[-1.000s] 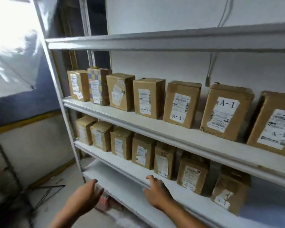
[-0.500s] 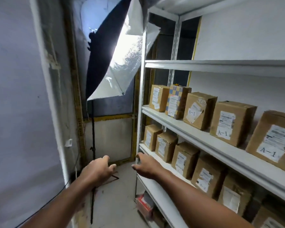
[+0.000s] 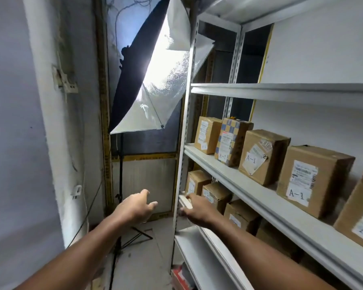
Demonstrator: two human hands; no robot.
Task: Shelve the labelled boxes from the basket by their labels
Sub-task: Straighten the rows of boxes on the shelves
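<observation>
Two bare forearms lead to the bare left hand (image 3: 134, 208) and bare right hand (image 3: 199, 211); no sleeves, gloves or jewellery show.

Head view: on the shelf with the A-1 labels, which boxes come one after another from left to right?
Plain brown box → blue-and-yellow checkered box → box with tilted label → box with upright A-1 label → box cut off at the edge.

You can read: "A-1" on the checkered box (image 3: 231, 141) | "A-1" on the tilted-label box (image 3: 262, 155) | "A-1" on the large box (image 3: 310, 178) | other print too blurred.
</observation>
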